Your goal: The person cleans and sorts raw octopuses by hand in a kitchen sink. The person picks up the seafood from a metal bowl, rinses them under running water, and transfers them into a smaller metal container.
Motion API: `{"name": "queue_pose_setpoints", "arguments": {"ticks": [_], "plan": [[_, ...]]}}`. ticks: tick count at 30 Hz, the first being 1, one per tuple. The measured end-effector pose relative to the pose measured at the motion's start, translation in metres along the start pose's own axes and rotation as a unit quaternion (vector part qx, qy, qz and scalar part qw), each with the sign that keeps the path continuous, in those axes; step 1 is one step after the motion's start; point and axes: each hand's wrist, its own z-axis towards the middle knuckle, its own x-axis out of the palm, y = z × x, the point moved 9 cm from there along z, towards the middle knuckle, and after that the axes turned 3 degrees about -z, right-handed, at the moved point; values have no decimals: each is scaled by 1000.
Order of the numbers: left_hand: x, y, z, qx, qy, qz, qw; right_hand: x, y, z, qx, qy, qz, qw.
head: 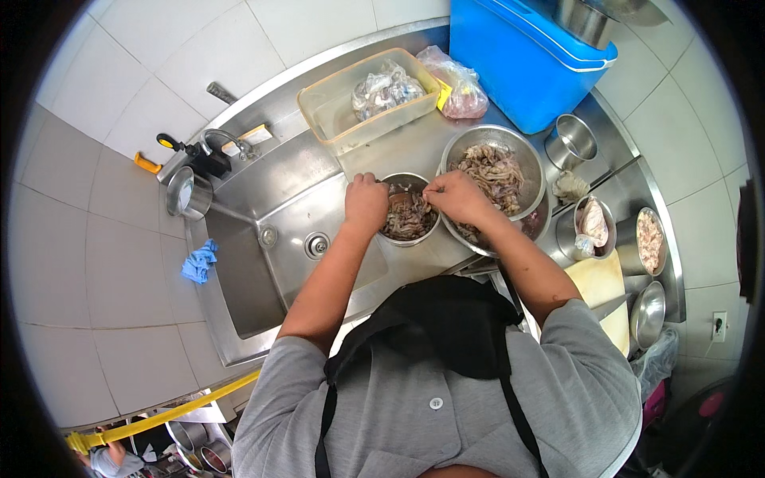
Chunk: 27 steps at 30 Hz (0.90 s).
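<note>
My left hand (pixel 366 200) is at the left rim of a small round metal pot (pixel 408 242), fingers bent over its edge. Brownish raw seafood pieces (pixel 412 216), which look like squid tentacles, lie in the pot under dark liquid at the back. Over the pot's right rim, my right hand (pixel 459 194) has its thumb and fingertips pinched together; whether anything is between them is too small to tell. A large steel bowl (pixel 534 179) beside the right hand holds more of these pieces (pixel 493 176). It rests on another wide bowl (pixel 542 224), which also contains some.
Left is a steel sink (pixel 311 215) with a faucet (pixel 227 140). Behind stand a plastic tub (pixel 334 134), a bagged item (pixel 457 83) and a blue cooler (pixel 508 60). Rightward are metal containers (pixel 571 142) and a knife (pixel 609 307) on a cutting board (pixel 597 278).
</note>
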Motion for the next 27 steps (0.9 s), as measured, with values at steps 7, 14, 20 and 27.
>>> {"name": "queue_pose_setpoints", "arguments": {"ticks": [7,14,20,27], "plan": [[53,-35,-5,20,143,-10,989,1,-2,-5,-6,-1,-4,1000],[-10,-15,5,36,67,-58,995,-21,-24,-13,42,-30,40,998],[22,-23,5,26,34,-40,998,-19,-8,-11,-1,-36,38,999],[102,-18,18,-112,193,-23,975,-5,-14,-8,-12,-13,55,998]]}}
